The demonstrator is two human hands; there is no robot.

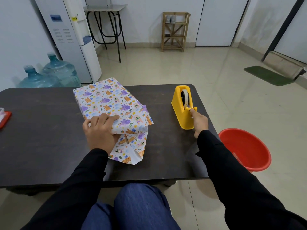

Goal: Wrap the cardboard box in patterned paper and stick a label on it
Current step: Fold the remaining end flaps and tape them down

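Head view looks down, close over table [41, 130]

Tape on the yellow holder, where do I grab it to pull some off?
Pinch the loose tape end sticking out at the near tip of the yellow dispenser. Come from your side, as the right hand does: the tape roll feeds toward you.

The dark table [41, 130] is bearing the wrapped box [103, 97] under the left hand [99, 130]. A yellow tape dispenser [179, 105] is standing against the right hand [200, 121] — a red object [5, 118] far leftward.
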